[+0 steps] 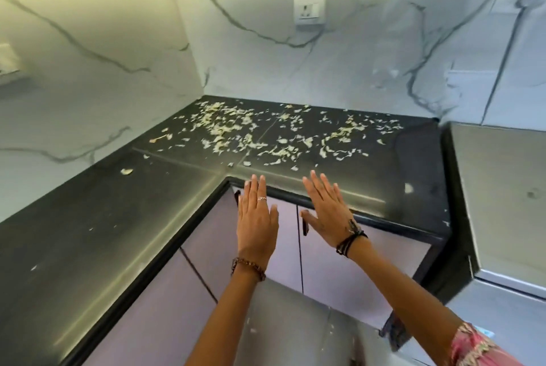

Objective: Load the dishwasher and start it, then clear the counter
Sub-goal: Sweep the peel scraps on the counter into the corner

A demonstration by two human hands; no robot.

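Observation:
A black L-shaped counter [124, 218] fills the corner, and pale vegetable scraps [236, 126] lie scattered over its far part near the wall. My left hand [256, 218] is stretched forward, palm down, fingers straight, over the counter's front edge. My right hand [326, 209] is flat beside it with fingers spread, reaching onto the counter's near edge. Neither hand holds anything. The nearest scraps lie just beyond my fingertips.
Marble-patterned walls rise behind the counter, with a white socket [309, 9] on the back wall. Pale cabinet doors [339, 271] with dark handles sit under the counter. A steel-fronted appliance [502, 194] stands at the right. One stray scrap [126, 171] lies on the left run.

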